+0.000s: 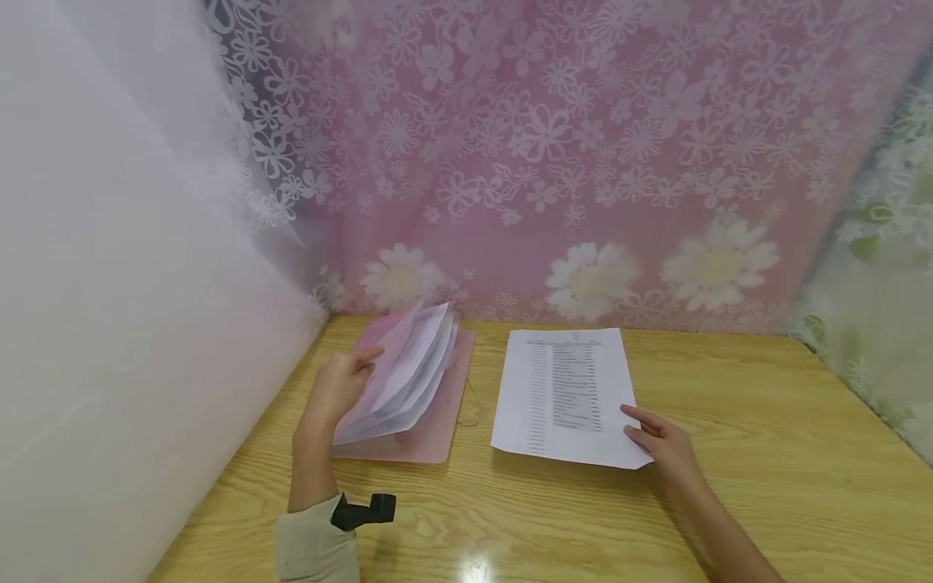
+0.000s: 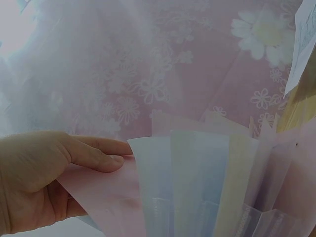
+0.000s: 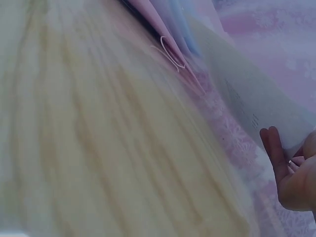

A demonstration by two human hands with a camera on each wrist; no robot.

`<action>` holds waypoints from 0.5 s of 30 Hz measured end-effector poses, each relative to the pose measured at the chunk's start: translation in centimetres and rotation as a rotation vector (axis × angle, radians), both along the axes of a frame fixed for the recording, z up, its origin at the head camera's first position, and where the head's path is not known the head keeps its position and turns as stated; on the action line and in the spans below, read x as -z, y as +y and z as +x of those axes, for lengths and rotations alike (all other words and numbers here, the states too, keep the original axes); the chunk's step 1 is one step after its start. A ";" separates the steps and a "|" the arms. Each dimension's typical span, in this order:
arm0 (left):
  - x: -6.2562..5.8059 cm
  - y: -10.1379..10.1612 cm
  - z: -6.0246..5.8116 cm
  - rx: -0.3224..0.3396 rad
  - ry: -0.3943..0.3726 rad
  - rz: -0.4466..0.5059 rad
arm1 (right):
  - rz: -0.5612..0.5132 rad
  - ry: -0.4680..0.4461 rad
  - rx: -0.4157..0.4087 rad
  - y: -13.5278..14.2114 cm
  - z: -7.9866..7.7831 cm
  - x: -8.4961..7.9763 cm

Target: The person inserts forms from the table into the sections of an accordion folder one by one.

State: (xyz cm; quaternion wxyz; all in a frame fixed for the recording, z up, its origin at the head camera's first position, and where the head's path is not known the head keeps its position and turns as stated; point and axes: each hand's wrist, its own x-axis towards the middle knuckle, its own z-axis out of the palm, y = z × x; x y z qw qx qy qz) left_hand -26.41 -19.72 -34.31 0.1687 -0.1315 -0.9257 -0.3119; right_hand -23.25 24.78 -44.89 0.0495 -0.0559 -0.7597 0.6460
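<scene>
A pink folder (image 1: 457,380) lies part open on the left of the table, its clear pockets and papers fanned upward. My left hand (image 1: 338,390) pinches the folder's pink front cover (image 2: 116,190) at its edge between thumb and fingers, as the left wrist view shows. To the right, my right hand (image 1: 666,449) grips a white printed sheet (image 1: 519,405) by its lower right corner. Rows of text and a grey-shaded table fill the sheet's middle. Its lower edge is raised over the wood, with a shadow below. In the right wrist view the sheet (image 3: 247,89) bends in a curve.
The wooden table (image 1: 437,526) runs up to a pink flowered curtain (image 1: 510,202) at the back. A pale sheet wall (image 1: 131,283) closes the left side. A thin looped cord (image 1: 470,422) lies beside the folder. A black strap mount (image 1: 364,512) sits on the left sleeve.
</scene>
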 end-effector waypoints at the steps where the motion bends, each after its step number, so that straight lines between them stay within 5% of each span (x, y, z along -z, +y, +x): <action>1: 0.0 0.0 0.0 -0.001 -0.002 0.000 | -0.003 -0.004 -0.001 -0.2 -0.1 -0.1; 15: 0.0 0.2 0.2 -0.005 -0.008 0.006 | -0.022 -0.037 0.001 -3.7 -1.6 -0.5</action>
